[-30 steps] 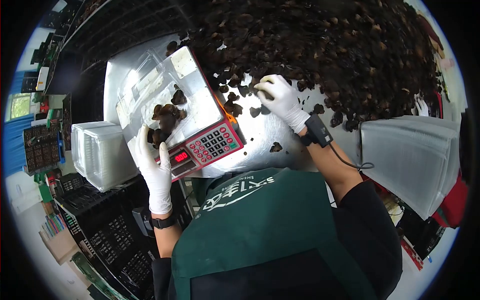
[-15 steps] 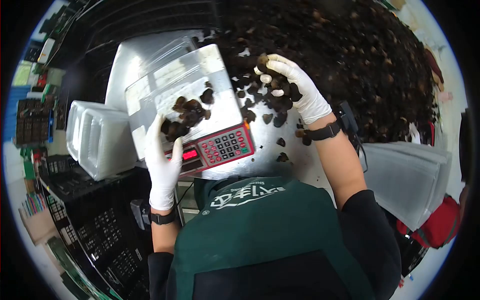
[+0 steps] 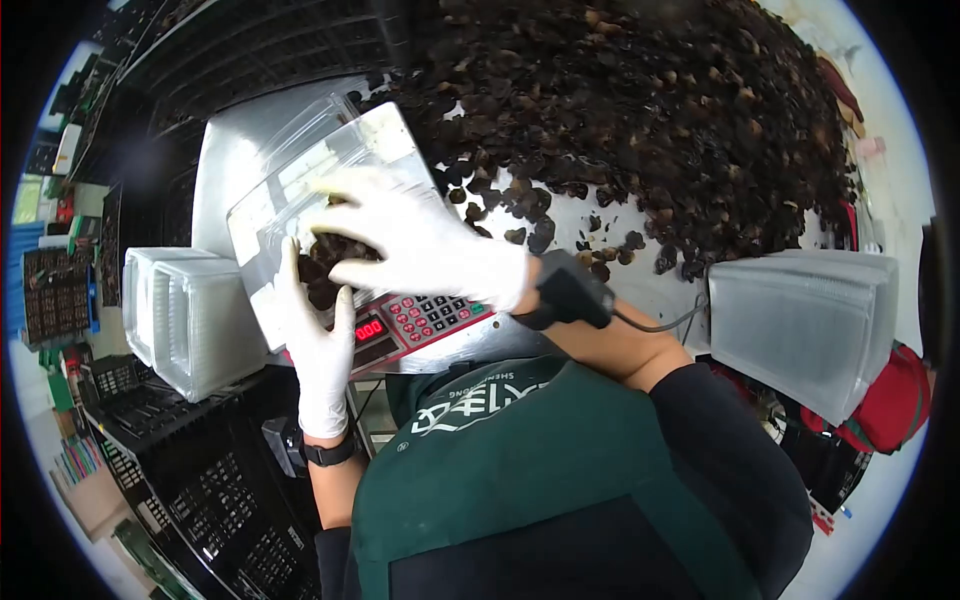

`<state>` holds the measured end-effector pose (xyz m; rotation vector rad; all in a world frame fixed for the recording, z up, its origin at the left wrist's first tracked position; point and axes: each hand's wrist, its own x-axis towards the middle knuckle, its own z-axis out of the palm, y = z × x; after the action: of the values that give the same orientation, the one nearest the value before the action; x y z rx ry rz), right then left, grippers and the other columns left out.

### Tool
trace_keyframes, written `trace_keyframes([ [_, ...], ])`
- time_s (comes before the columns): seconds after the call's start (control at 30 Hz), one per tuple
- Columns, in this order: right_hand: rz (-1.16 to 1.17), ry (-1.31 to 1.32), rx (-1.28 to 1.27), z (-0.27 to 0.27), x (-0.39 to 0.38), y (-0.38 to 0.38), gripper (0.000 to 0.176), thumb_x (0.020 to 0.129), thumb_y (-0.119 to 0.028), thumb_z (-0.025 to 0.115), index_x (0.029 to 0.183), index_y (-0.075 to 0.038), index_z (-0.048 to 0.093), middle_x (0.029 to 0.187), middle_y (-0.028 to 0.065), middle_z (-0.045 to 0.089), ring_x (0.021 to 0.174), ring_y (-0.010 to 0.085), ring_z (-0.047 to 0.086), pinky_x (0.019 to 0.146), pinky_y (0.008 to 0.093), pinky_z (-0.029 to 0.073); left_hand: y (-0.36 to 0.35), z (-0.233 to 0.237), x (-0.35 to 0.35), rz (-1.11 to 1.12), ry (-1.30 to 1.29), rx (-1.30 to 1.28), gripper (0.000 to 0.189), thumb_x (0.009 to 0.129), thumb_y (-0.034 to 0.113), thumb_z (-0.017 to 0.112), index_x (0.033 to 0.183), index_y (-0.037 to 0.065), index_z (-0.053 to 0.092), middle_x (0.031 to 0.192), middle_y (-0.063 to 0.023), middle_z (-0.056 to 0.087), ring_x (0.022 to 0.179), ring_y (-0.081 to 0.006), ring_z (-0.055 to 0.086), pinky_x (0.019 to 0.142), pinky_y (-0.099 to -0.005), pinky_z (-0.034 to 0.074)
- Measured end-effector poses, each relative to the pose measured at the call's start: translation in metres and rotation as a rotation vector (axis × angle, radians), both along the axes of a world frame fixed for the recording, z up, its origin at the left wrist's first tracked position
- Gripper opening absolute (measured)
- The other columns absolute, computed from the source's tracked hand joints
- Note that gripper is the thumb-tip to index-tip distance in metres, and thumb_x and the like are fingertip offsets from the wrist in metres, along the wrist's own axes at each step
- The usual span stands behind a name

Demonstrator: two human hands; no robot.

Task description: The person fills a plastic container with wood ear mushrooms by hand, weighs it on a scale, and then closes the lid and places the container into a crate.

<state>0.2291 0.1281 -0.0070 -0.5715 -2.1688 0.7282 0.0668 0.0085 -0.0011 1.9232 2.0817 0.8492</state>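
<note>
A scale (image 3: 405,135) with a red keypad and lit display bears a clear plastic tray with dark brown mushroom-like pieces (image 3: 325,262) in it. My left hand (image 3: 322,345), in a white glove, is at the tray's near left side, thumb and fingers apart around the pieces. Over the tray reaches my right hand (image 3: 400,235), also gloved and partly blurred, its fingers spread above and around the same pieces. The hand hides much of the tray.
A large heap of dark pieces (image 3: 640,120) covers the back and right of the metal table. Stacked clear containers (image 3: 205,325) stand at left, with more clear containers (image 3: 800,320) at right. Black crates (image 3: 230,490) are at lower left.
My right hand has moved left from the heap's edge to over the tray, and its fingers have spread. My left hand stays beside the tray. The view has shifted slightly.
</note>
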Motion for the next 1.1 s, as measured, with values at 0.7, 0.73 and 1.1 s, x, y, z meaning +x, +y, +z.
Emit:
trace_keyframes([
  [0.7,-0.626,-0.466,0.042,-0.116,0.133,0.085,0.020,0.077,-0.017,0.072,0.096,-0.016,0.069,0.108,0.0047,0.063,0.105,0.0277,0.060,0.082,0.0383,0.054,0.000,0.009,0.001,0.087,-0.132,0.043,0.074,0.082,-0.005,0.068,0.149,0.005,0.041,0.143,-0.0145,0.051,0.126,-0.0260,0.051,0.107,-0.0362,0.041],
  [0.73,-0.635,-0.450,0.003,-0.120,0.142,0.092,0.012,0.077,-0.016,0.070,0.089,-0.014,0.068,0.099,0.0043,0.064,0.100,0.0269,0.062,0.080,0.0381,0.054,0.001,0.008,-0.005,0.076,-0.077,0.074,0.072,0.081,-0.004,0.069,0.148,0.006,0.043,0.144,-0.0143,0.051,0.129,-0.0263,0.050,0.107,-0.0361,0.041],
  [1.1,-0.560,-0.116,-0.713,-0.081,0.203,0.070,0.017,0.084,-0.010,0.069,0.097,0.001,0.072,0.092,0.0072,0.074,0.085,0.0131,0.068,0.083,0.0260,0.052,0.064,0.018,0.010,-0.250,0.118,-0.041,0.026,0.078,0.018,0.077,0.101,0.007,0.072,0.106,-0.0098,0.066,0.104,-0.0301,0.060,0.096,-0.0425,0.043],
])
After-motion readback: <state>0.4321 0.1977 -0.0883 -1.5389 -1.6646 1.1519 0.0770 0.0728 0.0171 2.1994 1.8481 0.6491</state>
